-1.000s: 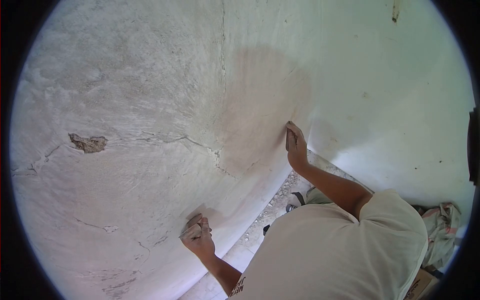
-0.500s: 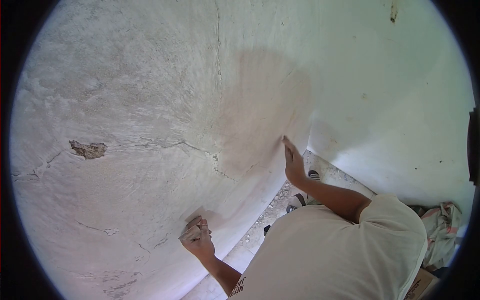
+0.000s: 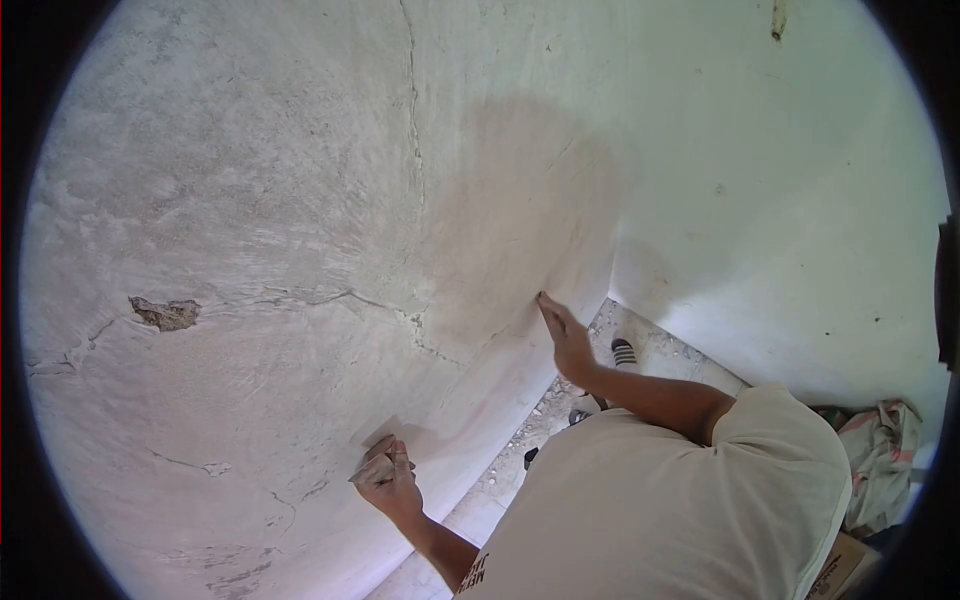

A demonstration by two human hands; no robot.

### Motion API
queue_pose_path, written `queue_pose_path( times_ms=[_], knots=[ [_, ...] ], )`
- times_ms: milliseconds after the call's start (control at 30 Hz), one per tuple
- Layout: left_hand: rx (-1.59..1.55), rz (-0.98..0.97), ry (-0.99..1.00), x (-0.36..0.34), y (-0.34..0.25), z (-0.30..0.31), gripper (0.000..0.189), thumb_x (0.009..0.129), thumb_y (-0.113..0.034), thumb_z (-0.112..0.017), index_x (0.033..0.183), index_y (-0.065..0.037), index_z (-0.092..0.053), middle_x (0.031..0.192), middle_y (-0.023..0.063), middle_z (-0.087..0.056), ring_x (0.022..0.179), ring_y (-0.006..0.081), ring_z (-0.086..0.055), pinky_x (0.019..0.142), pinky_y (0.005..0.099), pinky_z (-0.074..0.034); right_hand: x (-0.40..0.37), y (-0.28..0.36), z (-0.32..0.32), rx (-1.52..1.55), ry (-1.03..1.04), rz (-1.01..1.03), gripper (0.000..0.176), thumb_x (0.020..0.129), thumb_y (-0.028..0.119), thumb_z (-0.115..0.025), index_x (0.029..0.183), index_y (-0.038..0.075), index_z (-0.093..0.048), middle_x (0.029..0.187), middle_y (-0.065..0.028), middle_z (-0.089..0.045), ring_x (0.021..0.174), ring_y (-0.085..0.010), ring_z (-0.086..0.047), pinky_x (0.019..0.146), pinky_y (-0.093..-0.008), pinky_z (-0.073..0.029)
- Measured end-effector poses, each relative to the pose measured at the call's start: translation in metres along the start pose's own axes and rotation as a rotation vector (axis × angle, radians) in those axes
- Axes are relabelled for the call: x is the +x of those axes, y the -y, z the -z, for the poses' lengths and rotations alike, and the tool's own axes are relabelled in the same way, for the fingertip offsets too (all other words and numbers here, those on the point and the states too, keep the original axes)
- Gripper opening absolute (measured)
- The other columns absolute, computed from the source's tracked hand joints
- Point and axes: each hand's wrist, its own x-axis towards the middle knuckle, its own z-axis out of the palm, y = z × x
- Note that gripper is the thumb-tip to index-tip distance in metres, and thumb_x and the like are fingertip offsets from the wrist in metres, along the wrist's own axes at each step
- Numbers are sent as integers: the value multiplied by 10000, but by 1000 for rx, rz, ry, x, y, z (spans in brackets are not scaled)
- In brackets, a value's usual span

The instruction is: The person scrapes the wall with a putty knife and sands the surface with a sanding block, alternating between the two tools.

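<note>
Head cam view, me up against this rough old wall [image 3: 250, 200]. My left hand [image 3: 385, 482] is curled around a folded bit of sandpaper [image 3: 372, 437] and pressing it onto the plaster low down, just above where the wall meets the floor [image 3: 660, 350]. My right hand [image 3: 562, 330] is further along toward the corner, fingers stretched out and laid against the wall. It's edge-on to the camera, so I honestly can't tell if there's anything under the palm or if it's just bracing me.

Progress-wise, I'd say not even halfway. There's one big tan patch [image 3: 510, 200] above my right hand that looks smoother than the rest, so I'm guessing that part's been rubbed down. Everything to the left of it looks untouched: a long crack [image 3: 340, 297] running across, a chipped-out hole [image 3: 165, 313] with bare material showing, and more flaking and small cracks down near the bottom. The greenish side wall [image 3: 780, 200] looks fine as is.

My sandal [image 3: 624, 351] is poking out by the corner, and there's a bundled rag [image 3: 880, 450] lying off to my right.
</note>
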Motion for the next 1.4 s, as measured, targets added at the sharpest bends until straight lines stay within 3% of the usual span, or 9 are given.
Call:
queue_pose_path(
  times_ms=[100,133,233,500,633,767,933,1033,1400],
  knots=[
    [-7,33,-18,-2,-2,0,54,822,40,-712,857,48,-673,731,94,-653,502,101,-532,449,222,-419,30,1,25,-60,-230,34,328,1037,132,-441,1322,-3,-532,1395,-148,-542,1293,-211,-491,1102,-314,-337],
    [-7,54,-26,-3,-4,-1,53,824,36,-713,859,47,-675,724,90,-650,500,101,-532,447,222,-416,45,-15,34,-126,-369,157,312,1039,130,-448,1305,-2,-546,1205,-110,-627,1074,-162,-588,960,-274,-441],
    [-18,74,-22,-4,-5,-1,60,829,18,-721,864,41,-678,710,81,-643,493,99,-528,441,219,-409,83,-34,67,105,-427,-15,267,1027,114,-457,1240,18,-588,878,25,-553,698,-34,-447,634,-183,-390],
    [-20,107,-32,-5,-13,-5,73,839,-11,-725,865,43,-682,631,58,-600,482,97,-529,430,221,-397,101,-52,37,79,-509,28,259,1011,96,-460,1215,-5,-584,1044,-42,-600,963,-105,-538,888,-224,-416],
    [-20,100,-22,-4,-11,-4,67,831,7,-722,808,46,-672,670,85,-631,482,102,-535,429,223,-396,92,-52,22,248,-487,-59,253,1010,75,-448,1210,0,-583,1099,-45,-596,996,-130,-549,915,-243,-417],
    [15,2,24,-2,9,2,140,857,-12,-688,978,45,-646,620,54,-553,456,92,-482,367,212,-323,107,-69,40,282,-492,-155,257,1016,79,-438,1219,40,-589,1131,-53,-593,1059,-149,-542,965,-263,-398],
    [13,-28,9,-2,5,-2,136,848,-21,-704,955,46,-653,625,55,-570,457,96,-499,375,210,-334,102,-27,35,295,-492,-81,230,1004,58,-447,1177,14,-593,1094,-67,-617,1017,-150,-571,919,-258,-431],
    [6,30,-17,-4,-11,-5,158,807,45,-715,679,49,-624,831,156,-697,493,108,-553,443,236,-414,111,-49,45,239,-485,-174,240,1013,89,-449,1197,35,-593,1129,-58,-604,1052,-152,-555,955,-269,-413],
    [25,3,18,-5,-11,-3,53,806,30,-719,800,79,-697,815,139,-701,536,110,-573,480,238,-437,114,-51,49,291,-481,-210,226,1015,98,-450,1175,59,-604,1126,-48,-599,1058,-152,-551,964,-281,-414]
  ],
)
